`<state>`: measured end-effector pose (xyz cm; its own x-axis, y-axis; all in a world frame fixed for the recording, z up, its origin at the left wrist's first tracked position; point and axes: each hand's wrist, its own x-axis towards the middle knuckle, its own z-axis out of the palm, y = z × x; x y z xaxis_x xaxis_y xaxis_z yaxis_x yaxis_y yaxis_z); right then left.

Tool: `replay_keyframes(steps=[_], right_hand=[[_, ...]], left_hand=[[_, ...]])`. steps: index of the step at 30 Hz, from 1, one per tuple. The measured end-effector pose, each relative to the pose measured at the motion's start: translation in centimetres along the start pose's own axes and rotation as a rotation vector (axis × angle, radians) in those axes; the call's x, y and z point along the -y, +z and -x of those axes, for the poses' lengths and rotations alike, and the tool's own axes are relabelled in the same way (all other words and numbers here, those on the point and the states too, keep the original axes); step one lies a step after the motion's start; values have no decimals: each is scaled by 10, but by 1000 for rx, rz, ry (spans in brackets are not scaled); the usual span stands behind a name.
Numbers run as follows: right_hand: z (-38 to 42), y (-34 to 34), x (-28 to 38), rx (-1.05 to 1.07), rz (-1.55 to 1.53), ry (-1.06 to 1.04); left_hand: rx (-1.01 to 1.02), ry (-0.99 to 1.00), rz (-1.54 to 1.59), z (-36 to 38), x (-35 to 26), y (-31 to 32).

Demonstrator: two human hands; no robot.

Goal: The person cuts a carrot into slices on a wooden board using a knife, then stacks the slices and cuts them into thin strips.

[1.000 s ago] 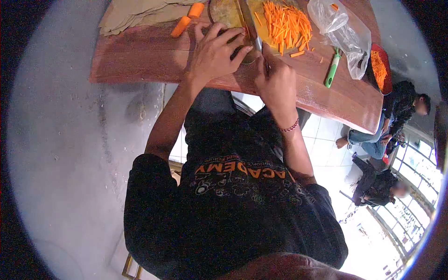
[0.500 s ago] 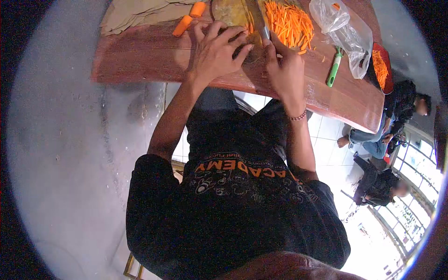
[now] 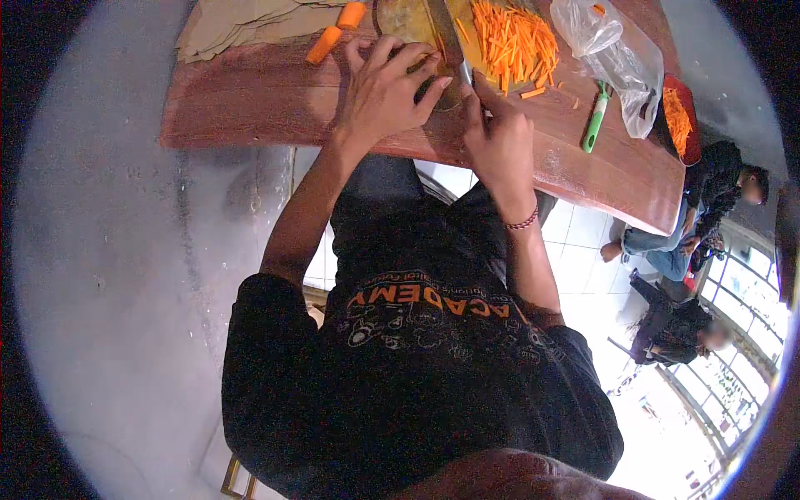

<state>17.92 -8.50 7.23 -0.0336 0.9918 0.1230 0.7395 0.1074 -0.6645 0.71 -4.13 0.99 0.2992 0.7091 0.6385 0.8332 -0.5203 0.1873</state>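
My right hand is wrapped round the handle of a knife, whose blade lies over a yellowish cutting board. Close to the blade's left side, the bent fingers of my left hand press on a carrot piece, mostly hidden by the fingers and blade. A heap of thin carrot strips covers the board's right part, with a few strips at its near edge. Left of the board are two thick carrot chunks, one behind the other.
On the wooden table lie brown cardboard sheets at far left. To the right are a green-and-white peeler, a clear plastic bag and a red container with carrot shreds. Two people sit beyond the table at right.
My right hand and the knife have shifted left, towards my left fingers. A cut strip now shows right of the blade. My left hand has barely moved.
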Motion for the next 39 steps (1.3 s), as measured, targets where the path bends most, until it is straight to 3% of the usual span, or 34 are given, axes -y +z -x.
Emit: replay_keyframes(steps=[3,5,11,15,21,23,24,25,28,30,33,35,37,39], right_hand=[[1,2,4,4,27,-3],[-2,9,-3,-64,59,-189],[-25,12,-5,-95,64,-272],[-44,13,-9,-88,72,-229],[-29,-8,-17,-113,-116,-46],[-13,-16,-4,-44,-144,60],[-7,-17,2,30,-172,157],[0,-12,1,-17,-233,26],[8,-1,2,98,-128,38],[7,0,0,110,-150,53],[-4,0,-17,25,-165,-10],[-15,-12,-23,-4,-136,104],[-24,-21,-35,-13,-122,84],[-27,-25,-38,-67,-134,109]], left_hand=[[20,7,14,1,1,0],[41,4,9,0,1,-2],[43,22,3,2,3,0],[87,23,-55,1,0,-6],[-60,-21,68,-2,1,-6],[-260,-99,255,-2,9,1],[-259,-93,255,1,12,2],[-306,-178,353,4,14,2],[-361,-262,449,7,16,-7],[-346,-493,650,12,12,-10],[-302,-426,597,15,9,-19],[-257,-338,522,10,9,-24],[-216,-247,451,4,5,-28],[-62,-181,326,-2,-4,-30]])
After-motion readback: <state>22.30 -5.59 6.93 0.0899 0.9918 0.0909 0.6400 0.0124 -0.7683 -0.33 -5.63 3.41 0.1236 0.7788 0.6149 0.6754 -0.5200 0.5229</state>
